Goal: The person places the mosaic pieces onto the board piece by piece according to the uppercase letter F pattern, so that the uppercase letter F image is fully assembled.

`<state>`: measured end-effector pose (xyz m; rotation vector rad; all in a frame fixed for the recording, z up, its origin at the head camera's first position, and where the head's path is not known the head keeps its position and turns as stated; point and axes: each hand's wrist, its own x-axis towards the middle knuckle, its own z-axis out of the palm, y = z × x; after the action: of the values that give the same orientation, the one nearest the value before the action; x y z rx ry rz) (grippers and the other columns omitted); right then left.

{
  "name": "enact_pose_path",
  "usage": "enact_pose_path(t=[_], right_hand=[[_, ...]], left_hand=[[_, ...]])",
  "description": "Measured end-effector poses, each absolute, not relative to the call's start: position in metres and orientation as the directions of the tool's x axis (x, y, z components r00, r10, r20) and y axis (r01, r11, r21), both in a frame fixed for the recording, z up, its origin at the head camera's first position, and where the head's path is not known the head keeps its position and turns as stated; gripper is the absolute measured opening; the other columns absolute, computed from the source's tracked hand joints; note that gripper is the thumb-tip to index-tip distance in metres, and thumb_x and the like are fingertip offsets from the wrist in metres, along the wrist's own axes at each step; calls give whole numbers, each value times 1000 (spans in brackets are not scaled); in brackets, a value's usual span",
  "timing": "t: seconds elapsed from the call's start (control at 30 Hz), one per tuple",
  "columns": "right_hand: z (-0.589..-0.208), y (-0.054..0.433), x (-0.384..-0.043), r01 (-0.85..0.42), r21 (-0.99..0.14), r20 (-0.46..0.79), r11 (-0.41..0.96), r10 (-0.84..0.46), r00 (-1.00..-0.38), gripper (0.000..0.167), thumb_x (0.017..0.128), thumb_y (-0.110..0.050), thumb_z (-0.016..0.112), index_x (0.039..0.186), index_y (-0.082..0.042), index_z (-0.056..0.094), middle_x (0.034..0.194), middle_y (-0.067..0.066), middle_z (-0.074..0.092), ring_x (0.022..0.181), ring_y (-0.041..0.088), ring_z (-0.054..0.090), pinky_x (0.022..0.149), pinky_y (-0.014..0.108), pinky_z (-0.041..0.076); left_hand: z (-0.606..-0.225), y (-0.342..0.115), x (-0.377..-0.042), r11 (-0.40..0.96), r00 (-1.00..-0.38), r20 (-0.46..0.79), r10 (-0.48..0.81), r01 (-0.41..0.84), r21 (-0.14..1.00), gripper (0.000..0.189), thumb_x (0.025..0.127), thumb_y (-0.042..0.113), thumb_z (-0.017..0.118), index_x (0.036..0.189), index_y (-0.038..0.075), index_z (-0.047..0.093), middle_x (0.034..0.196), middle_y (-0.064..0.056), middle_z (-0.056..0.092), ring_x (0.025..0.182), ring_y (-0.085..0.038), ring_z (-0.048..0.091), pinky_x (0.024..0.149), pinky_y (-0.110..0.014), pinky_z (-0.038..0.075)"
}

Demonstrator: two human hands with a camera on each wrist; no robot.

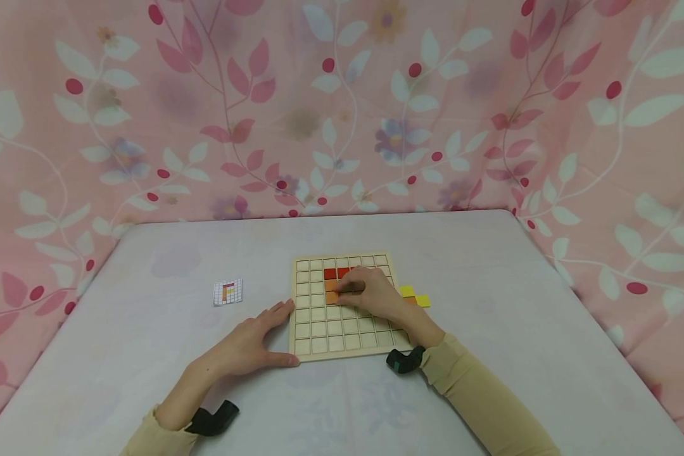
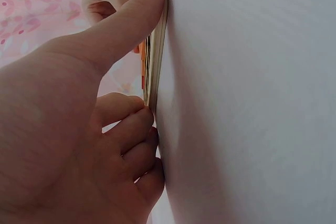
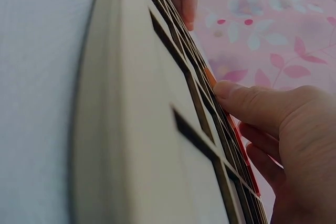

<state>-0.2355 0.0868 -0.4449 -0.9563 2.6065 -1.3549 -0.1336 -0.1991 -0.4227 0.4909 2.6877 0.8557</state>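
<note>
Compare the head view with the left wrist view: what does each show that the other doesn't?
Only the head view: the small pattern card, yellow tiles and beige sleeves.
Only the left wrist view: the palm side of the left hand.
Both: the grid board, some orange tiles and red tiles, the right hand and the floral backdrop.

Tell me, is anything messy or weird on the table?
Nothing looks spilled or broken. Only the yellow tiles stand out a little: they lie in an untidy cluster on the table, beside the right edge of the wooden grid board, while red tiles and orange tiles sit in its squares.
</note>
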Motion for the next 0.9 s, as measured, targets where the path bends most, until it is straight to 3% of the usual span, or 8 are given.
enact_pose_path(t=[0.73,0.87,0.9], right_hand=[[-449,86,-237,-512,-758,245,403,-552,-797,23,79,-17,86,100,-15,78,99,-6,72,97,9,68,89,26,55],[-447,90,-239,-508,-757,242,410,-546,-802,21,81,-20,85,101,-16,78,100,-8,72,98,10,66,91,32,54],[-444,92,-240,-509,-760,251,403,-541,-803,21,81,-20,84,101,-16,78,100,-7,73,98,11,66,97,35,52]], left_hand=[[-424,-200,-134,769,-904,-172,392,220,600,106,74,61,80,158,21,31,163,-10,30,150,-40,25,118,-65,19],[-424,-199,-135,770,-904,-175,391,217,601,106,74,61,80,158,21,31,163,-9,30,150,-39,25,118,-65,19],[-424,-199,-135,770,-904,-176,390,216,600,106,74,61,80,158,21,31,163,-8,30,150,-38,25,118,-65,20]])
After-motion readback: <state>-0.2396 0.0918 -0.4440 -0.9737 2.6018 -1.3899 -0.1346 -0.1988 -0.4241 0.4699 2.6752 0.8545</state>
